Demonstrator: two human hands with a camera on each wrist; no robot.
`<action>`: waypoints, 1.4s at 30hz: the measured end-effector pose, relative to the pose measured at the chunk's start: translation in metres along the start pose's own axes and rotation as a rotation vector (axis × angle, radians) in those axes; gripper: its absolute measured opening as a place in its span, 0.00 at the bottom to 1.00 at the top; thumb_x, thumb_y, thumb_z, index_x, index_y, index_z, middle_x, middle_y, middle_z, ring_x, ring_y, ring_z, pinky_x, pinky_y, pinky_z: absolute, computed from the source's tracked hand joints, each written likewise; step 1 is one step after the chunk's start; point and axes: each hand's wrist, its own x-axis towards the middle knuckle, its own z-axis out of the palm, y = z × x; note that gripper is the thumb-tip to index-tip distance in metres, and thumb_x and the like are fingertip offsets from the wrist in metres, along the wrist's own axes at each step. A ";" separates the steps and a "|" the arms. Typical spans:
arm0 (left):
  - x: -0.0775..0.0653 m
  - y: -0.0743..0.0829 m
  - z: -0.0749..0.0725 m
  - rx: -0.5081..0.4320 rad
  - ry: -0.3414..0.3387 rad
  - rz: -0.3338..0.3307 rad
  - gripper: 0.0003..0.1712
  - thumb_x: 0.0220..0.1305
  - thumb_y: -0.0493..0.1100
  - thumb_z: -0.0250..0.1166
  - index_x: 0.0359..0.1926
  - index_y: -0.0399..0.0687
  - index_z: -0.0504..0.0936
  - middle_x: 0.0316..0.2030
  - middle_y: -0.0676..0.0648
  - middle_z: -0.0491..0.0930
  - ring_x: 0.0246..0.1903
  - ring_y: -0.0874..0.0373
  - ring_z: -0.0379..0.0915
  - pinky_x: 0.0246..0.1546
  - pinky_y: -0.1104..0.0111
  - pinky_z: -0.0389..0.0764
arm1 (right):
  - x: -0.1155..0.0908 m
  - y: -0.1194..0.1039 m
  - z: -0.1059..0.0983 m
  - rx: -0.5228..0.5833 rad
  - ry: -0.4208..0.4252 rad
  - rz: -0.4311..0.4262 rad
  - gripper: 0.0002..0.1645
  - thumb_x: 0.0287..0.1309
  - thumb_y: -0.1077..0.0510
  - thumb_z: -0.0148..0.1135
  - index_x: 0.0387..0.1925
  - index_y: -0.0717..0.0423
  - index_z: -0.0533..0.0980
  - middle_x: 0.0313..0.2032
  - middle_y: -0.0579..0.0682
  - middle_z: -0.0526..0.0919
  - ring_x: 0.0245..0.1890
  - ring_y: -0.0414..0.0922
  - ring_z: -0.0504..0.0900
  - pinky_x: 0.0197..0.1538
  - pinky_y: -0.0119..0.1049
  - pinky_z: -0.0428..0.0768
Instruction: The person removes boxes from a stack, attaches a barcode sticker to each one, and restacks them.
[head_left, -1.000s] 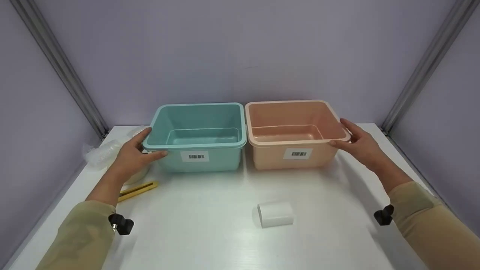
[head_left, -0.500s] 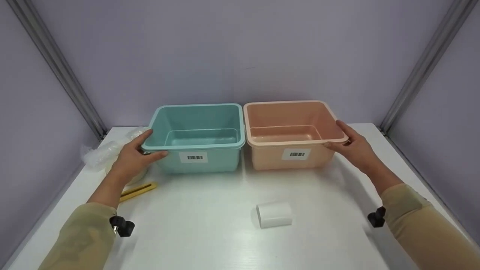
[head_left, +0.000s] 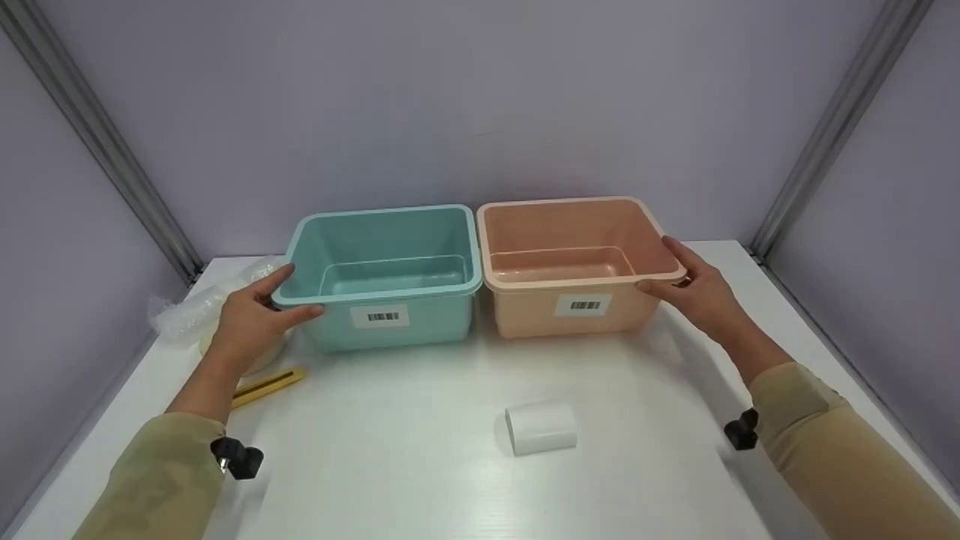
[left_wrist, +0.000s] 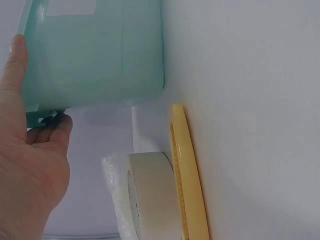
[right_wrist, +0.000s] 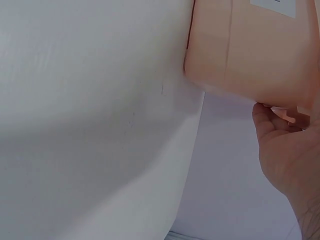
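In the head view, a teal plastic bin (head_left: 390,326) and a peach plastic bin (head_left: 517,315) stand side by side against the back wall, their rims nearly touching. Each has a white barcode label on its front. My left hand (head_left: 247,322) grips the teal bin's left front corner, thumb along the front. Fingertips curl under the rim, as the left wrist view shows. On the far side, my right hand (head_left: 705,300) holds the peach bin's right front corner the same way, with its fingers (right_wrist: 265,120) under the rim. Nothing is visible inside either bin.
A short white cylinder (head_left: 541,429) lies on its side on the white table (head_left: 397,465). At left, near my left forearm, are a yellow utility knife (head_left: 268,387), a roll of tape (left_wrist: 155,195) and bubble wrap (head_left: 191,311). Walls enclose the back and sides.
The whole scene has shifted slightly left in the head view. My right hand and the peach bin have shifted a little more. Both hands keep hold of their bins.
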 end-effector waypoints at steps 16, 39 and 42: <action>-0.007 -0.003 0.004 0.015 0.070 0.069 0.53 0.57 0.64 0.80 0.79 0.53 0.71 0.55 0.43 0.78 0.39 0.55 0.69 0.34 0.76 0.75 | 0.000 -0.004 0.001 -0.010 0.005 0.012 0.61 0.66 0.40 0.74 0.86 0.40 0.46 0.77 0.62 0.64 0.53 0.43 0.76 0.46 0.22 0.78; -0.015 0.012 -0.007 0.006 0.236 0.176 0.40 0.52 0.58 0.85 0.65 0.50 0.86 0.37 0.50 0.86 0.30 0.62 0.77 0.29 0.78 0.79 | 0.006 0.004 0.003 -0.034 0.022 -0.027 0.60 0.66 0.38 0.74 0.86 0.38 0.48 0.77 0.61 0.65 0.45 0.43 0.76 0.43 0.24 0.78; -0.018 0.021 -0.016 -0.027 0.251 0.174 0.40 0.53 0.56 0.85 0.66 0.50 0.85 0.37 0.51 0.86 0.29 0.63 0.78 0.28 0.77 0.79 | 0.009 0.003 0.004 -0.031 0.017 -0.019 0.60 0.65 0.38 0.74 0.86 0.38 0.48 0.77 0.60 0.64 0.45 0.45 0.75 0.43 0.25 0.77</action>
